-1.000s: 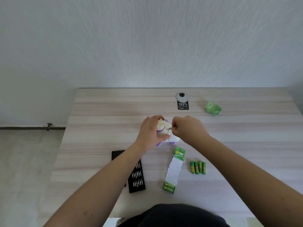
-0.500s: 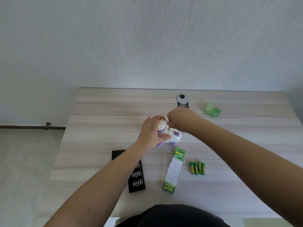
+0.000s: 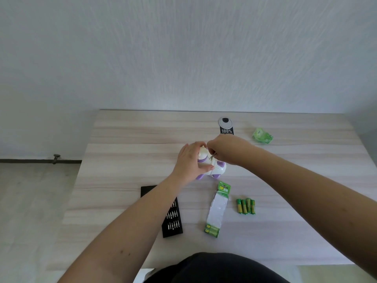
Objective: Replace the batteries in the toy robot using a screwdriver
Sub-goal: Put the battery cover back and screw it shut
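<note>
**Driver on toy, tip down-left from right hand**

Toy (image 3: pixel 217 167) at mid-table (image 3: pixel 126 152), white and purple, lying on its side. Clasped from the near-left by left hand (image 3: pixel 188 160), fingers curled over the top, thumb along the near face. Firm hold, by the look of it.

Right hand (image 3: pixel 226 151) just beyond and right of toy, fingers bunched and pinching screwdriver (image 3: pixel 212 155). Only a short thin length of shaft in view between fingers and toy. Long axis slanted: handle end up-right inside the fist, tip down-left onto the upper face of the toy. Screw itself too small to make out; tip seated or not, cannot tell.

Probable step: turning a cover screw. Next turn dependent on keeping shaft in line with the screw; slant plus toy's rounded shell suggests risk of tip slipping off. Left thumb close under the tip, so in the line of any slip.

Around:
- Four loose batteries (image 3: pixel 245 206) near-right of toy, side by side, well apart from both hands.
- Battery pack (image 3: pixel 217 209) just left of those, mostly emptied, two cells at near end.
- Bit case (image 3: pixel 172 218) near-left, partly under left forearm.
- Green wrapper (image 3: pixel 262 135) far right.
- Black tag (image 3: pixel 226 126) behind right hand.

Nothing between hands and toy. Reach to loose batteries open for right hand.
</note>
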`<state>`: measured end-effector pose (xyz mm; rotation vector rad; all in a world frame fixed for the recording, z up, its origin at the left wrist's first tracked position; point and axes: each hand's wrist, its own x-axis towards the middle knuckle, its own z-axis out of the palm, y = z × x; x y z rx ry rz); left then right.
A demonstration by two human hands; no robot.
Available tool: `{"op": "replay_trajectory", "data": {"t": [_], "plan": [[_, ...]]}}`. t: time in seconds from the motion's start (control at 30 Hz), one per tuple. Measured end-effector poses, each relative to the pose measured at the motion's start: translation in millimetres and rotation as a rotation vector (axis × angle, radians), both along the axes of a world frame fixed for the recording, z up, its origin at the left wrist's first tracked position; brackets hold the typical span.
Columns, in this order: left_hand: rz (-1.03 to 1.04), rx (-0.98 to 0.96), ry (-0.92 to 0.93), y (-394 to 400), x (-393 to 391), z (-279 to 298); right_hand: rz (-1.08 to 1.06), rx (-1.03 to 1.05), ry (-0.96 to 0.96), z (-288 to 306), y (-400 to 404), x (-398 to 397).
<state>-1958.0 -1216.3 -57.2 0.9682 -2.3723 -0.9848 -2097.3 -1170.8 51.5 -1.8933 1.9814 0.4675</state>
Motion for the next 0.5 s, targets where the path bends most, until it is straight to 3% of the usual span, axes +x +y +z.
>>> {"op": "replay_trajectory", "data": {"t": [0.5], "plan": [[-0.022,-0.007,0.035,-1.4,1.2,0.0,-0.012,0.035,0.155,5.0,-4.6,8.4]]}}
